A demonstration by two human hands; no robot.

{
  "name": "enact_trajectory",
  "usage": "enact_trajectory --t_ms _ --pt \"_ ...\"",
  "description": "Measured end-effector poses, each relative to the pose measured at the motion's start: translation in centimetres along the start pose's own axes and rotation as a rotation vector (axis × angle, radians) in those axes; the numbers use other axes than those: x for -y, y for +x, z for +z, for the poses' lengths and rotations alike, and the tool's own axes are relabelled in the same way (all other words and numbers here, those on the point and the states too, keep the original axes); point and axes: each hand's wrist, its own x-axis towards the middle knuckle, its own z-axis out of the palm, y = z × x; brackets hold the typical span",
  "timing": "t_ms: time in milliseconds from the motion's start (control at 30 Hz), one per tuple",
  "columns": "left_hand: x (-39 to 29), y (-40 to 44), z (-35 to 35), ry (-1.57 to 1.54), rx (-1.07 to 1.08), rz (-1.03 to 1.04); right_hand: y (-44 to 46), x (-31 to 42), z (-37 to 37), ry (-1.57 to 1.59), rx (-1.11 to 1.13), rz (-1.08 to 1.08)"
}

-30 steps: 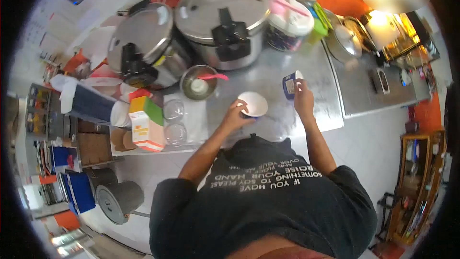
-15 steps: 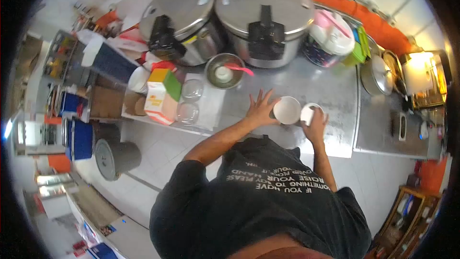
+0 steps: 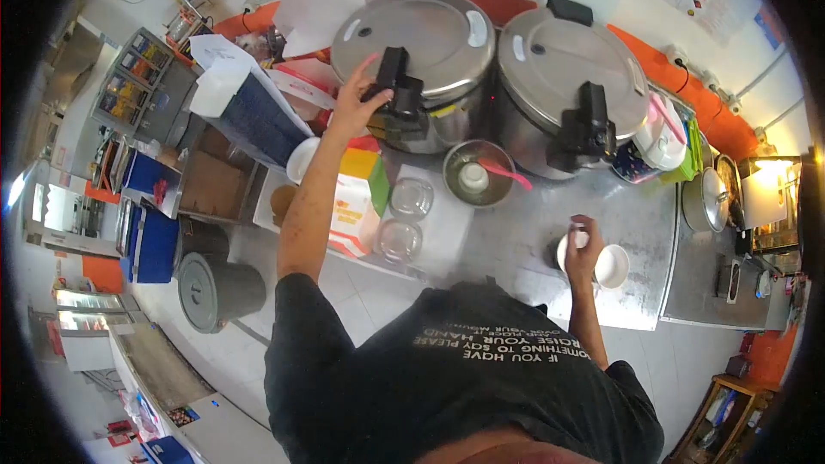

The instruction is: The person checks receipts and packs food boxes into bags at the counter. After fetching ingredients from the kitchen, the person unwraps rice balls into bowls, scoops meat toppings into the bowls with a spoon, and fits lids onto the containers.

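My left hand [image 3: 354, 106] reaches up to the left rice cooker [image 3: 443, 125], its spread fingers touching the side of the black lid latch [image 3: 395, 77]. Both cookers have their lids down. On the metal counter, my right hand [image 3: 586, 249] is closed around a small white cup [image 3: 564, 253], mostly covered by the fingers. Just right of that hand stands a white bowl [image 3: 612, 266]. A metal bowl [image 3: 458, 182] in front of the cookers holds a small white container and a pink-handled utensil [image 3: 507, 174].
Clear plastic containers [image 3: 400, 241] and a printed carton [image 3: 354, 206] stand left on the counter [image 3: 516, 292]. The second rice cooker [image 3: 533, 137] is beside the first. A lidded pot [image 3: 706, 199] stands far right. A grey bin [image 3: 225, 292] is on the floor left.
My left hand has let go of the white bowl and moved up left to the cooker latch. My right hand has shifted from the bowl's right side to its left. The camera view has turned left.
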Motion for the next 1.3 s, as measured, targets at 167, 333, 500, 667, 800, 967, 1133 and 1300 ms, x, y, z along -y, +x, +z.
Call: enact_trajectory --t_ms 167,333,500,667,800,967,1133,1300 --pt "-8.9 6.7 -1.6 0.217 -0.077 0.334 6.0 9.3 8.2 0.208 0.136 -0.287" --pt "-16.1 12.8 -3.8 0.399 -0.107 0.284 18.8 18.7 17.7 -0.146 0.266 -0.647" --pt "-17.0 15.2 -5.1 0.241 -0.064 0.199 30.1 17.2 30.9 -0.906 0.633 -0.607" --pt "-17.5 17.1 -5.9 0.188 -0.046 0.164 33.2 14.7 36.0 -1.066 0.927 -0.459" --pt "-19.0 17.0 -6.6 0.267 -0.027 0.194 34.7 16.9 37.2 -0.925 1.171 -0.26" --pt "-18.3 18.2 -6.1 0.235 -0.015 0.202 34.0 22.5 39.2 -0.354 1.395 0.009" --pt "-17.9 18.1 -6.1 0.174 -0.011 0.196 32.5 20.9 44.7 -0.03 1.293 0.213" --pt "-17.7 17.9 -5.5 0.137 0.013 0.229 30.4 20.4 45.9 0.229 1.355 0.442"
